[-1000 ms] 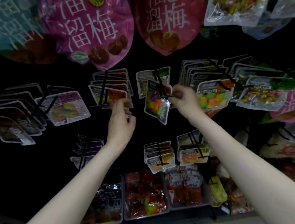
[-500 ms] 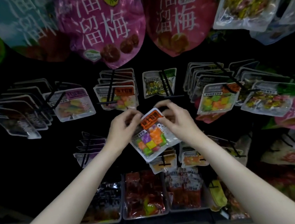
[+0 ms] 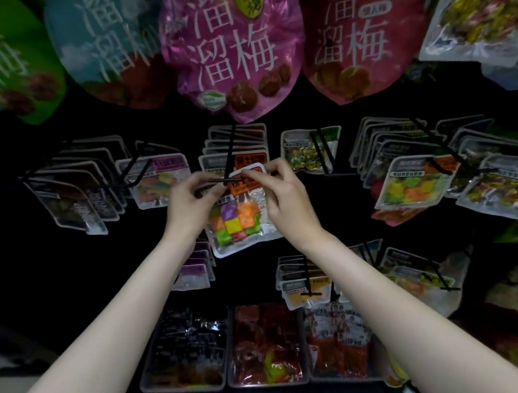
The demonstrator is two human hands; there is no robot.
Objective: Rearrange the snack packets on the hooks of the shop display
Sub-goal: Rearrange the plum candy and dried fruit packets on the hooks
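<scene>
Trays (image 3: 267, 382) of red snacks sit low & near. Up from there, left hand (image 3: 190, 210) & right hand (image 3: 288, 199) both pinch top of candy packet (image 3: 238, 222), at tip of black hook (image 3: 229, 164). Big pink bag (image 3: 235, 49) hangs far up.

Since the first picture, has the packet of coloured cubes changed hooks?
Yes. The packet, pinched by both hands, has gone left from the green-sweet hook to the orange-label hook.

A shop's snack display, dim and dark-backed: rows of clear plastic sweet packets (image 3: 410, 183) hung on black wire hooks (image 3: 231, 153), big glossy pink plum bags (image 3: 234, 43) above, clear trays of red-wrapped snacks (image 3: 265, 345) below.
</scene>
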